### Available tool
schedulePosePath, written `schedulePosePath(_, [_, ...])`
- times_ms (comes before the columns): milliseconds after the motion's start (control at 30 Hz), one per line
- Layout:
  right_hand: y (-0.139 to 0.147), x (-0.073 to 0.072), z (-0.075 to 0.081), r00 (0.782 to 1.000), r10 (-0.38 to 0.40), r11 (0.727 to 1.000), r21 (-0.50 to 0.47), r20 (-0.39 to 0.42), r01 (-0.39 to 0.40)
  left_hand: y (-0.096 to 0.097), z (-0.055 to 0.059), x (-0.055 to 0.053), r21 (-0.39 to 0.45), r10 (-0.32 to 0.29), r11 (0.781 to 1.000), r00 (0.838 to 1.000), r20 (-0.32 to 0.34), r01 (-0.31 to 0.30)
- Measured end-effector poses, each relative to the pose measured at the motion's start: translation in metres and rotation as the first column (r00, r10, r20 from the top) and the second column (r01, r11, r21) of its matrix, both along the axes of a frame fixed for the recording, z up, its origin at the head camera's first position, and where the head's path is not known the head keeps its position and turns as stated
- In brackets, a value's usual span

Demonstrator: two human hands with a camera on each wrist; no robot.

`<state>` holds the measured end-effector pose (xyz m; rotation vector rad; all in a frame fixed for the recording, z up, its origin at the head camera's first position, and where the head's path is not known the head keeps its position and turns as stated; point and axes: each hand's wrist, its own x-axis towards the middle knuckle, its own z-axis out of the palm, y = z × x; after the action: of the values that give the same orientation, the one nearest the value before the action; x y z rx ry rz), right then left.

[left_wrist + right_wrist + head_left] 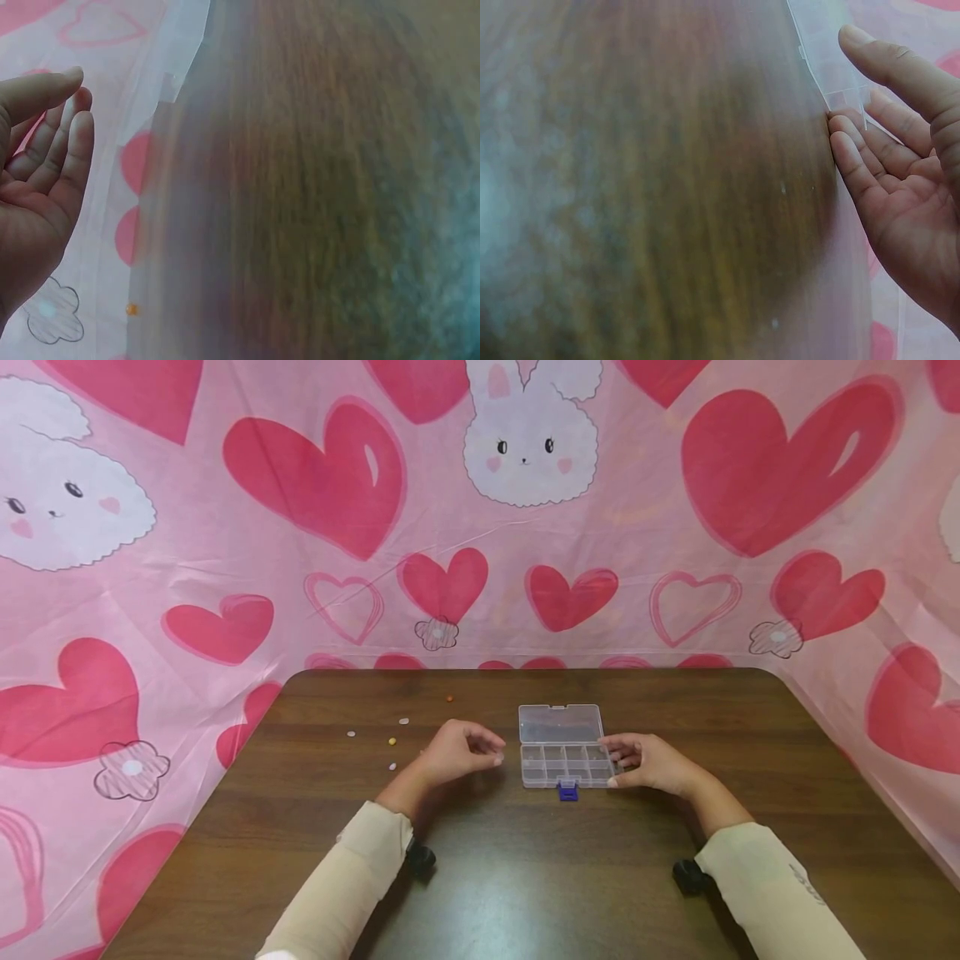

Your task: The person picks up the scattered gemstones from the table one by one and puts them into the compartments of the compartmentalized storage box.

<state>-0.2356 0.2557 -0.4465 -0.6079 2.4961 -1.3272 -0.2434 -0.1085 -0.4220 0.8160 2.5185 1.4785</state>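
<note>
The clear compartment box (566, 766) sits on the table in front of you, right of the midline, its lid (560, 724) opened away from you and its blue latch (568, 792) facing you. Your right hand (658, 764) is at its right end, palm turned inward: the thumb is by the near corner, the other fingers lightly bent and touching farther back. I cannot tell whether they grip it or only rest there. Your left hand (453, 752) hangs apart, just left of the box, fingers curved and the thumb tip close to the index finger; whether they pinch anything cannot be told. Both forearms slant inward from the lower edge in pale sleeves (345, 877). Left of your left hand lie scattered beads, including a yellow bead (392, 741) and, farther back, an orange bead (449, 698).
</note>
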Motion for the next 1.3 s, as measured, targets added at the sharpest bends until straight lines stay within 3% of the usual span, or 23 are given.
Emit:
schedulePosePath(433, [-0.001, 0.000, 0.000, 1.000, 0.000, 1.000, -0.008, -0.002, 0.000, 0.019, 0.012, -0.001, -0.019, -0.030, 0.999, 0.999, 0.014, 0.030])
schedulePosePath(467, [-0.001, 0.000, 0.000, 1.000, 0.004, 1.000, -0.008, -0.006, -0.004, 0.021, 0.007, -0.005, -0.015, -0.034, 0.999, 0.999, 0.013, 0.034])
schedulePosePath(733, [-0.002, 0.000, -0.001, 1.000, -0.003, 1.000, -0.010, -0.021, 0.003, 0.034, 0.006, -0.012, -0.016, -0.083, 0.996, 0.997, 0.001, 0.083])
schedulePosePath(1067, [0.000, -0.001, -0.001, 1.000, 0.006, 1.000, -0.017, -0.006, -0.006, 0.048, 0.007, -0.015, -0.028, -0.066, 0.997, 0.998, 0.020, 0.067])
schedulePosePath(1300, [0.001, -0.001, 0.000, 1.000, 0.006, 1.000, -0.016, 0.000, -0.006, 0.057, 0.007, -0.018, -0.081, -0.061, 0.995, 0.998, 0.027, 0.063])
